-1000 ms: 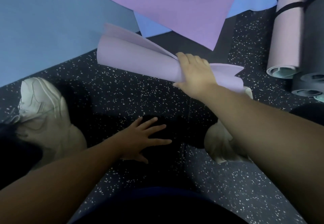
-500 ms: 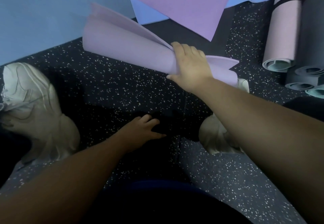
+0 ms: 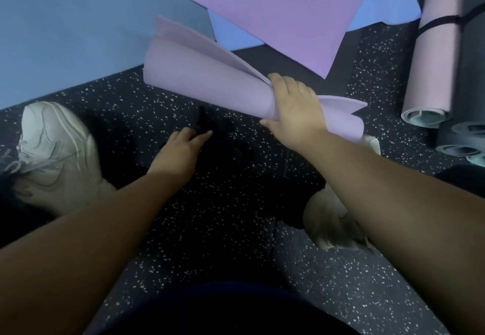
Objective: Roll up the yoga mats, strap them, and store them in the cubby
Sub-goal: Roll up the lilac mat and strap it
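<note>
Currently I note the left hand (image 3: 181, 148) low over the speckled floor (image 3: 236, 229), fingertips pinching a dark strap (image 3: 202, 122). Right hand (image 3: 296, 114) grasps the loosely rolled lilac mat (image 3: 210, 85), lifted off the floor. Strapped rolls (image 3: 433, 59) lie far right.

The right hand (image 3: 296, 110) covers the middle of the rolled lilac mat (image 3: 210, 85), hiding whether its layers sit tight there. Under the left hand (image 3: 181, 148), a dark strap (image 3: 203, 118) melts into shadow on the floor (image 3: 328, 269); contact cannot be told. The strapped pink roll (image 3: 433, 59) and grey rolls (image 3: 469, 135) run past the right edge.
</note>
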A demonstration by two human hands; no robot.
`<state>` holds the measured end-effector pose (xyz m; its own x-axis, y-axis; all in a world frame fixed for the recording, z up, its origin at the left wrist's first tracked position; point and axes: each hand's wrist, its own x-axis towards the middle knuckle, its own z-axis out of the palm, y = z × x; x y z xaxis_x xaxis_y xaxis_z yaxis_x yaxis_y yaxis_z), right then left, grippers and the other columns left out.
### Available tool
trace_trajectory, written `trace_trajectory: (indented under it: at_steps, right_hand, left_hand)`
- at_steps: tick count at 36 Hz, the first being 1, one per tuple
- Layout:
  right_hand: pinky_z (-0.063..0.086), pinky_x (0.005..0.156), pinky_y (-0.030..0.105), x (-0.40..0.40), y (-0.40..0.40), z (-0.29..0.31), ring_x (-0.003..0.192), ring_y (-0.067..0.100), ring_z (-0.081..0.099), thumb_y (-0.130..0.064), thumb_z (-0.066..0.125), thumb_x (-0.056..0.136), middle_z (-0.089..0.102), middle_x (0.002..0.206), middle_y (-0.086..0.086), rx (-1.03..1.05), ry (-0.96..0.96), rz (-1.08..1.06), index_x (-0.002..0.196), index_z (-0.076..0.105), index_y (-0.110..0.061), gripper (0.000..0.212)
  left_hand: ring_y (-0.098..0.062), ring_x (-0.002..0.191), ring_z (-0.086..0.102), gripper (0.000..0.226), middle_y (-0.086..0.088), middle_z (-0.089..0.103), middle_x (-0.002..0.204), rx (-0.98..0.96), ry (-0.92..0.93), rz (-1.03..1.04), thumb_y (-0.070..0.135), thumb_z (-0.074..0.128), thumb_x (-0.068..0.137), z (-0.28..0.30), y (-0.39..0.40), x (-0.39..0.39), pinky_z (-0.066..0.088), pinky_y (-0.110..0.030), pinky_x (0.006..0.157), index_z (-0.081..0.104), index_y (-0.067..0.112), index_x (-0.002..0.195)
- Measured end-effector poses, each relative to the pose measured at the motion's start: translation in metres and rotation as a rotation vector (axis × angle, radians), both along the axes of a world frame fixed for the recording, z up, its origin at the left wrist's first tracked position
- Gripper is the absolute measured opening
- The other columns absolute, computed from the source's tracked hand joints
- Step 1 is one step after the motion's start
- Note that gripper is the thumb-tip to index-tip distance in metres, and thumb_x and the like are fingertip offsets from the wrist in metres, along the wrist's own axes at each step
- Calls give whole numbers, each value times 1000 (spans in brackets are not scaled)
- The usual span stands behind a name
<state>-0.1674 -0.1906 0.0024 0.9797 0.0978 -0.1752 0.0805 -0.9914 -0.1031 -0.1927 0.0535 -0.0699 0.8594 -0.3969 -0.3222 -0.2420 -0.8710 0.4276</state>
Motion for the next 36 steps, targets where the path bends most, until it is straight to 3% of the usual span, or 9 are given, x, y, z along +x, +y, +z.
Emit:
trace_trajectory:
  at_steps: [4, 10, 14, 19, 23, 25, 29, 33, 36]
  right_hand:
    - [26, 110, 37, 3, 2, 5, 129, 31, 39, -34, 72, 83, 37, 146, 10, 59, -31, 3, 151, 23, -10, 87]
    - [32, 109, 42, 4, 9, 21, 126, 36, 44, -28, 75, 81, 35, 147, 12, 190, -58, -9, 151, 23, -8, 89]
    - [36, 103, 41, 0, 17, 38, 127, 35, 43, -29, 71, 85, 29, 153, 7, 286, -76, -57, 154, 14, -15, 91]
    - [39, 99, 41, -6, 25, 57, 125, 34, 45, -29, 70, 86, 25, 155, 4, 343, -101, -79, 155, 8, -19, 93]
    - [39, 99, 42, -14, 32, 68, 121, 36, 47, -27, 71, 84, 30, 151, 8, 358, -128, -51, 154, 13, -15, 92]
    - [38, 101, 42, -19, 34, 70, 121, 36, 48, -26, 72, 83, 33, 149, 10, 366, -145, -31, 153, 16, -13, 90]
    - [34, 106, 40, -31, 36, 73, 124, 34, 45, -23, 73, 83, 33, 149, 9, 402, -156, -22, 152, 19, -13, 88]
    - [34, 106, 45, -43, 29, 69, 122, 35, 46, -21, 75, 80, 37, 147, 12, 374, -134, 65, 151, 23, -11, 88]
    - [34, 106, 53, -50, 21, 65, 127, 29, 42, -22, 76, 79, 37, 148, 7, 376, -116, 98, 151, 25, -15, 88]
  left_hand:
    - [-28, 131, 35, 41, -6, 42, 140, 6, -40, 24, 27, 45, 101, 9, 5, 13, 30, -48, 109, 47, 29, 141]
    - [-23, 130, 38, 32, 0, 52, 132, -131, -157, 86, 23, 52, 97, 42, 14, 15, 25, -49, 107, 62, 28, 127]
    - [-26, 105, 54, 25, -2, 59, 106, -263, -234, 87, 5, 55, 92, 73, 28, 17, 39, -37, 93, 67, 16, 111]
    - [-18, 94, 49, 39, 3, 49, 99, -336, -260, 203, -17, 46, 71, 121, 41, 21, 35, -26, 81, 57, 15, 89]
    - [-8, 93, 45, 42, 7, 43, 117, -437, -318, 337, -4, 61, 86, 155, 46, 23, 34, -20, 85, 48, 15, 122]
    - [-16, 95, 48, 58, 3, 38, 129, -485, -368, 371, 8, 68, 87, 170, 46, 26, 36, -24, 85, 38, 16, 135]
    - [-33, 116, 49, 92, -3, 28, 145, -499, -440, 384, 18, 79, 78, 195, 50, 34, 38, -29, 83, 20, 17, 149]
    - [-30, 100, 57, 113, -1, 23, 147, -521, -345, 333, 28, 85, 70, 209, 56, 37, 44, -37, 87, 8, 25, 153]
    - [-17, 132, 38, 128, 2, 13, 153, -539, -178, 235, 39, 89, 61, 212, 59, 37, 34, -35, 108, 0, 36, 153]
